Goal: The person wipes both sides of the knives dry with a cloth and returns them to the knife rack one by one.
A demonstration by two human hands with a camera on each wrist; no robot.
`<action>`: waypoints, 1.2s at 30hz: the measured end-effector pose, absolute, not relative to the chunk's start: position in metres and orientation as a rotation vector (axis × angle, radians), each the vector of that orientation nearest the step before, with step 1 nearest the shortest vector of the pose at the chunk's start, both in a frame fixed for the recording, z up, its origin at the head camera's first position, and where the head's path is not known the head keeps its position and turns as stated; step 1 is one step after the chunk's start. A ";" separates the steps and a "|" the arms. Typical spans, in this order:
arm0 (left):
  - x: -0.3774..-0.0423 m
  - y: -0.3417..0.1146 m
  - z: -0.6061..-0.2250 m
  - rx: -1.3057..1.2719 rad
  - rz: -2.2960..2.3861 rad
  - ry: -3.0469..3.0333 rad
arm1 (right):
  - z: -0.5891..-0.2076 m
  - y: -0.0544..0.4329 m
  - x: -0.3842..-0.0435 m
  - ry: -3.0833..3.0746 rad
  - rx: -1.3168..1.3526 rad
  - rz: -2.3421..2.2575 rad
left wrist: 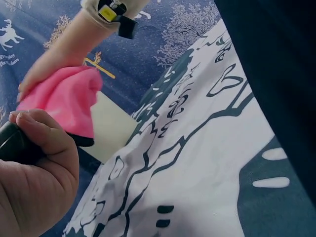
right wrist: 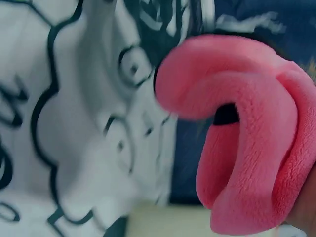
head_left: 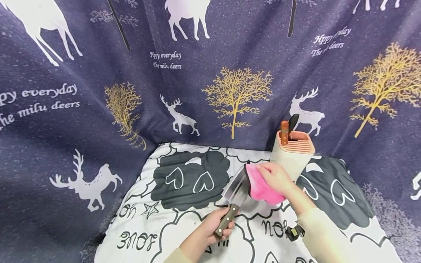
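In the head view, my left hand [head_left: 210, 225] grips the dark riveted handle of a cleaver [head_left: 235, 191], whose broad blade points up and away over the bed-like printed cloth. My right hand [head_left: 276, 177] holds a fluffy pink cloth [head_left: 263, 188] with a black edge, which overlaps the blade's right side and upper end. Fingers of the left hand [left wrist: 44, 173] curl round the dark handle [left wrist: 17, 143] in the left wrist view. Folded thick, the pink cloth [right wrist: 259, 128] fills the right side of the right wrist view and hides most of the right hand.
A cream knife block [head_left: 291, 160] with an orange slotted top stands behind the right hand. It holds a brown-handled knife [head_left: 284, 132] and a black handle [head_left: 293, 122]. White cloth with dark cartoon shapes [head_left: 187, 233] covers the surface; a dark deer-print curtain [head_left: 197, 80] hangs behind.
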State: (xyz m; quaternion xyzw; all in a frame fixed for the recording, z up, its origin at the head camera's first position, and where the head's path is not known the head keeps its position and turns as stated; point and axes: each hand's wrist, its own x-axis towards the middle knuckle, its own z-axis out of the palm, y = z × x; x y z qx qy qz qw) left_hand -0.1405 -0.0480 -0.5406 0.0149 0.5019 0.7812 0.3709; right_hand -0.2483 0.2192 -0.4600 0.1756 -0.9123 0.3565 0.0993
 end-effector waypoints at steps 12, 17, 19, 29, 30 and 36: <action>-0.153 -0.031 -0.535 0.042 2.027 1.261 | -0.478 0.158 -0.208 -2.629 0.771 0.570; -0.153 -0.032 -0.539 0.007 2.009 1.381 | -0.487 0.142 -0.204 -2.669 0.874 0.481; -0.154 -0.033 -0.542 -0.010 2.015 1.398 | -0.490 0.138 -0.205 -2.688 0.899 0.467; -0.166 -0.023 -0.545 -0.034 2.107 1.402 | -0.500 0.142 -0.230 -2.719 0.849 0.517; -0.167 -0.021 -0.545 -0.033 2.115 1.405 | -0.500 0.144 -0.233 -2.719 0.842 0.516; -0.175 -0.018 -0.541 -0.021 2.122 1.435 | -0.497 0.149 -0.246 -2.710 0.856 0.542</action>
